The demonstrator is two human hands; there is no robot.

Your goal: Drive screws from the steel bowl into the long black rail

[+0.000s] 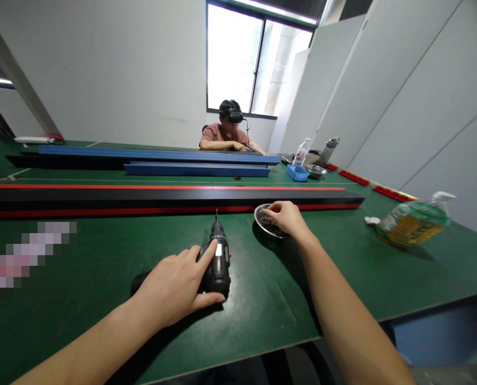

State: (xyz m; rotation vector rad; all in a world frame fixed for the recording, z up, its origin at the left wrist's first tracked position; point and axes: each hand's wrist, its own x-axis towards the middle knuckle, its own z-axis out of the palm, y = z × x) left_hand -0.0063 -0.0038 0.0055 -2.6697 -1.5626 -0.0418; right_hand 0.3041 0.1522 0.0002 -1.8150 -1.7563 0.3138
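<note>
A black cordless drill [218,262] lies on its side on the green table, its bit pointing away from me. My left hand [178,283] is wrapped over its body, with the thumb at the rear end and the index finger along the top. To the right, my right hand [284,216] reaches into a round metal bowl [258,220] of small dark pieces that look like screws. Its fingertips are pinched together among them; whatever is between them is hidden. Just beyond both hands lies a long black bar [166,199] with red edges.
Long blue bars [198,170] lie farther back, with a person [222,133] seated behind them. At the back right are a blue basket [298,172], a metal bowl [315,171] and a clear bottle [301,152]. A large plastic jug [415,222] lies tipped at right.
</note>
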